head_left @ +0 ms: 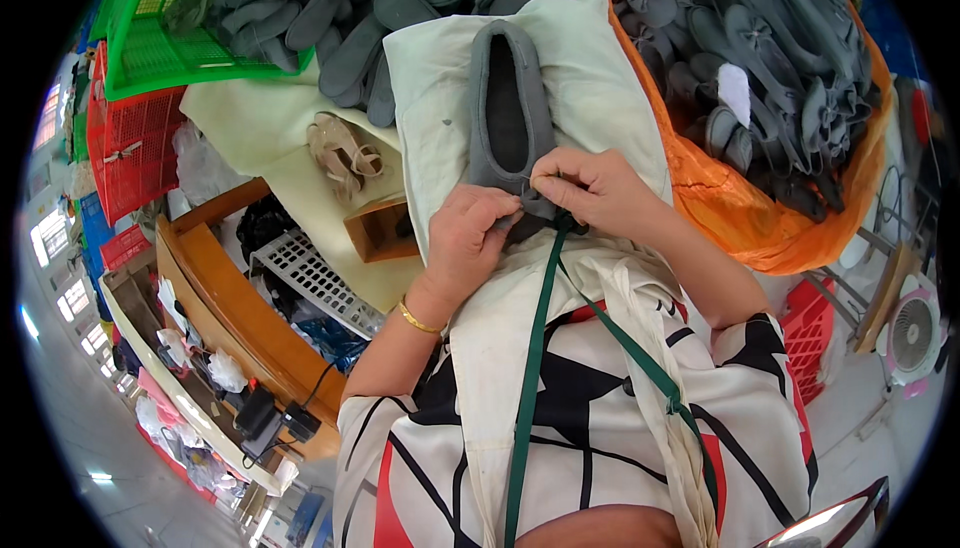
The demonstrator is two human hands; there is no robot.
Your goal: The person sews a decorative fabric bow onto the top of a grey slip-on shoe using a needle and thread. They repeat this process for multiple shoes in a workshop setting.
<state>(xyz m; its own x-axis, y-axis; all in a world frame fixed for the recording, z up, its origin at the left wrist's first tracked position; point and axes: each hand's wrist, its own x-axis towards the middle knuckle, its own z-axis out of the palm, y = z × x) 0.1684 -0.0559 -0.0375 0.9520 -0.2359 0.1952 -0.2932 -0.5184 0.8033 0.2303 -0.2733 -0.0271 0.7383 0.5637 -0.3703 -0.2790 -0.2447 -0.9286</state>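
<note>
A grey slip-on shoe (508,108) lies on a pale cushion (435,78) in front of me, its opening facing up and its toe toward my body. My left hand (472,231) is closed on the left side of the toe, thumb and fingers pressed together there. On the right of the toe, my right hand (592,190) makes a pinch with thumb and forefinger, close to the front edge of the opening. Whatever is in that pinch is too small to make out. Dark green apron straps (540,348) run down from just below the toe.
Grey shoes fill an orange sack (700,218) at the right and heap up beside a green basket (150,58) at the far left. Beige sandals (343,155) lie left of the cushion, near a wooden drawer desk (225,298). A fan (912,333) stands far right.
</note>
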